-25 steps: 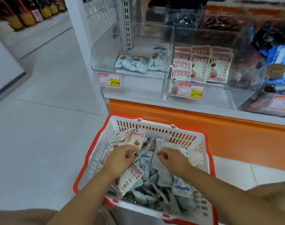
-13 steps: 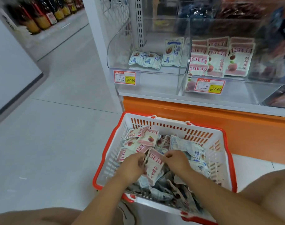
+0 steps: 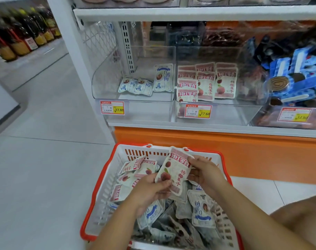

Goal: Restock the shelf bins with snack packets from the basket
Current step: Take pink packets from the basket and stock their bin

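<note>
While left hand (image 3: 150, 191) and right hand (image 3: 206, 175) fingers (image 3: 191, 158) pinch one packet (image 3: 173, 171), best stand it in the bin (image 3: 234, 104) above them.

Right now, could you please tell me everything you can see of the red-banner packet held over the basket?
The red-banner packet is a sealed white pouch, seemingly plastic film, with a red banner on top, a red fruit picture and red vertical characters. It faces the camera nearly upright, slightly tilted, above the basket. The left hand grips its lower edge; the right hand pinches its upper edge.
</note>
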A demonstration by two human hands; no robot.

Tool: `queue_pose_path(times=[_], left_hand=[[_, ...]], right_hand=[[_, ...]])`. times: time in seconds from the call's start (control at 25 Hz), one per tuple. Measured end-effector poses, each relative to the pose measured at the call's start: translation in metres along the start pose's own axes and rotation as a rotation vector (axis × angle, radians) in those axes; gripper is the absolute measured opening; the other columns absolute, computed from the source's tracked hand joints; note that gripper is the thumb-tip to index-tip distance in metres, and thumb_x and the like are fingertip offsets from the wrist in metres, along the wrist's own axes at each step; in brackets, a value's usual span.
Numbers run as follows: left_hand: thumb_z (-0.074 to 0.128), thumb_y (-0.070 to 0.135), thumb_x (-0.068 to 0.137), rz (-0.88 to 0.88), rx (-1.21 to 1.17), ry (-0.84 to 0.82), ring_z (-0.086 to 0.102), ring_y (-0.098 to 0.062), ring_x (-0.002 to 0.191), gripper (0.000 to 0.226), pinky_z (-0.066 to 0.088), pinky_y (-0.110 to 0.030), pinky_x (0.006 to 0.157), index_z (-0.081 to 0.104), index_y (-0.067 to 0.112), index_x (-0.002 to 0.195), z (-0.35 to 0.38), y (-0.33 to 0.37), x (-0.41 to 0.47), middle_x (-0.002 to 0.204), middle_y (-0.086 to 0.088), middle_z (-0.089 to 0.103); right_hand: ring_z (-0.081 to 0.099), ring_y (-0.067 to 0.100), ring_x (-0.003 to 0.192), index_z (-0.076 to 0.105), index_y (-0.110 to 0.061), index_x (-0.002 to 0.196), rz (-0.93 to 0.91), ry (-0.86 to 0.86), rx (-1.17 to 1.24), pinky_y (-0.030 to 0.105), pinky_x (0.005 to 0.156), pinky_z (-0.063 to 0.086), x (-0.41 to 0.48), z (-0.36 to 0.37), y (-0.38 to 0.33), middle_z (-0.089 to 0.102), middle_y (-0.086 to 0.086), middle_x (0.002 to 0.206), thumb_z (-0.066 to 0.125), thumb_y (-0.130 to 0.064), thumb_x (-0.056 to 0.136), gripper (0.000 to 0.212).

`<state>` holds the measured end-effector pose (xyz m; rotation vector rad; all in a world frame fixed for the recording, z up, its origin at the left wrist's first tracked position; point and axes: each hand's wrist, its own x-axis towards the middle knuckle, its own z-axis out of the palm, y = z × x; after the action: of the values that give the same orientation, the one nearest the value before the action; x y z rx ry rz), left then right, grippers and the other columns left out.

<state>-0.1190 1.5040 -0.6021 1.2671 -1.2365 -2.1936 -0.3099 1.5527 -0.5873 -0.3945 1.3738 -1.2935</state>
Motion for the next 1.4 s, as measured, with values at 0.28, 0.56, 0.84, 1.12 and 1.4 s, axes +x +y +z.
queue_pose_path(times=[0.28,0.56,0.84,1.12,1.4], left_hand=[[0.065,0.004,0.089,0.101,0.206,-0.016,0.073,-0.024,0.088,0.023,0.059,-0.033,0.075,0.063,0.004,0.112,0.025,0.04,-0.005,0.095,-0.012,0.075],[0.07,0.023,0.087,0.647,0.644,0.145,0.062,0.01,0.082,0.021,0.048,-0.008,0.07,0.067,0.039,0.1,0.074,0.162,-0.02,0.092,0.019,0.071],[0.056,0.045,0.093,0.781,1.09,0.388,0.046,-0.009,0.129,0.068,0.045,-0.039,0.104,0.024,0.034,0.152,0.045,0.228,0.034,0.153,0.008,0.034],[0.053,0.045,0.095,0.682,0.992,0.141,0.062,0.007,0.097,0.046,0.049,-0.037,0.098,0.039,0.054,0.137,0.026,0.225,0.068,0.135,0.027,0.052],[0.055,0.047,0.092,0.688,0.975,0.154,0.063,0.009,0.091,0.044,0.05,-0.035,0.095,0.043,0.056,0.133,0.023,0.224,0.072,0.129,0.033,0.053]], right_hand=[[0.072,0.025,0.083,0.061,-0.013,0.11,-0.144,-0.023,-0.179,0.035,0.07,0.057,-0.016,-0.005,-0.035,0.075,0.006,0.092,0.07,-0.015,0.087,0.025],[0.07,0.019,0.074,0.064,-0.01,0.095,-0.589,0.022,-0.535,0.029,0.068,0.059,-0.056,-0.011,-0.199,0.074,0.004,0.082,0.078,-0.003,0.077,0.024],[0.069,0.027,0.079,0.057,-0.015,0.097,-0.457,0.303,-1.062,0.042,0.073,0.058,0.059,-0.032,-0.287,0.069,0.014,0.099,0.079,-0.009,0.078,0.03],[0.065,0.02,0.074,0.054,-0.013,0.11,-0.165,0.305,-1.081,0.032,0.056,0.055,0.143,-0.038,-0.264,0.069,0.009,0.099,0.079,-0.014,0.08,0.039],[0.058,0.023,0.095,0.047,-0.018,0.119,-0.338,0.385,-1.322,0.033,0.084,0.049,0.156,-0.037,-0.249,0.063,0.006,0.119,0.079,-0.033,0.079,0.053]])
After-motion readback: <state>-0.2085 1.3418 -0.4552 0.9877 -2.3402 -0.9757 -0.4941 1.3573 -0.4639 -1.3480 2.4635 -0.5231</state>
